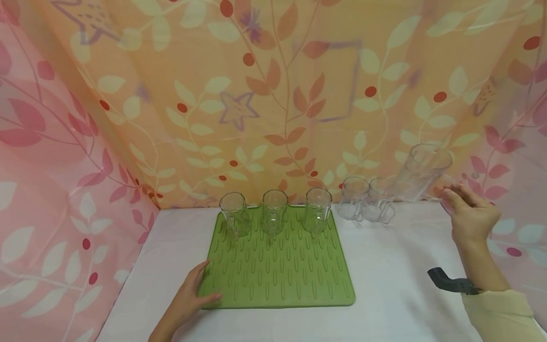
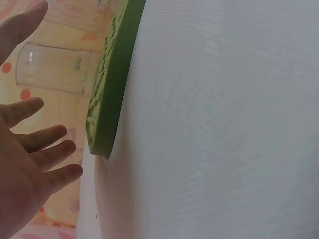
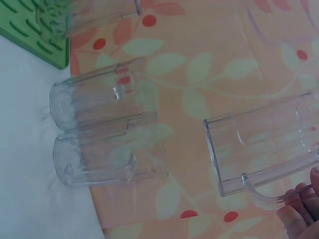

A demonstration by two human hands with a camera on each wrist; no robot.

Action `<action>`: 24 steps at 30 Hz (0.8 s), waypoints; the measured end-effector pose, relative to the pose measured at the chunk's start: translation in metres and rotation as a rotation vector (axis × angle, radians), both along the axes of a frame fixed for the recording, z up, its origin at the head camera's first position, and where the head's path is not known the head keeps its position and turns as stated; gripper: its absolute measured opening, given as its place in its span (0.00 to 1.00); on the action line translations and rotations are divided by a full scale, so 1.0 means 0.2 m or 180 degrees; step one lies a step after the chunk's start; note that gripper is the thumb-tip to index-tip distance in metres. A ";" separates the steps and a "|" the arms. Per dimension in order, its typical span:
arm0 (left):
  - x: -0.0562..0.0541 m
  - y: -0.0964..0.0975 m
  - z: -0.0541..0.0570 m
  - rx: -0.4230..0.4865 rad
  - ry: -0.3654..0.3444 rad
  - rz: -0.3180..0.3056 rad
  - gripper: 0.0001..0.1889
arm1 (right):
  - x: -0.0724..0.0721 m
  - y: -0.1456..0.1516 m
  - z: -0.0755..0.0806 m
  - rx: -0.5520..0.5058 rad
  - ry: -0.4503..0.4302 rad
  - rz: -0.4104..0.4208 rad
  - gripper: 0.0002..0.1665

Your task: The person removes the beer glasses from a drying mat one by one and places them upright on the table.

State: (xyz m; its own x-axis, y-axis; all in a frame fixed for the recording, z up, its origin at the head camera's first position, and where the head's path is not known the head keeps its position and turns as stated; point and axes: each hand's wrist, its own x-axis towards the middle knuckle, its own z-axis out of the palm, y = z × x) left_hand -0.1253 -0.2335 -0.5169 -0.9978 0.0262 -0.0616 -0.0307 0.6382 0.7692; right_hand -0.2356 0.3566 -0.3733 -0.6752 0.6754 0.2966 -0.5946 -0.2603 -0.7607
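Observation:
My right hand (image 1: 472, 213) pinches the handle of a clear mug (image 1: 423, 171) and holds it tilted above the right back of the table; the mug (image 3: 264, 147) shows large in the right wrist view. My left hand (image 1: 185, 294), fingers straight and spread, is at the left front corner of a green ridged mat (image 1: 282, 280). Thumb and fingertips overlap the mat's edge in the head view. Along the mat's back edge stand a left clear mug (image 1: 236, 221), a middle one (image 1: 274, 213) and a right one (image 1: 317, 213).
Two more clear mugs stand close together on the white table (image 1: 393, 275) right of the mat, one mug (image 1: 353, 202) left of the other mug (image 1: 378, 204). A flowered cloth (image 1: 273, 142) hangs behind the table, with pink cloth at both sides.

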 end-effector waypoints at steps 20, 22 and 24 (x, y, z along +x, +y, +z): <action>0.00 -0.03 -0.04 -0.0193 0.0029 -0.0108 0.55 | -0.08 0.15 -0.11 -0.0213 -0.0123 -0.0307 0.21; 0.00 -0.03 -0.03 -0.0247 -0.0011 -0.0111 0.56 | -0.08 0.16 -0.12 -0.0228 -0.0164 -0.0337 0.21; 0.00 -0.03 -0.03 -0.0292 -0.0084 -0.0115 0.56 | -0.09 0.17 -0.13 -0.0249 -0.0256 -0.0374 0.21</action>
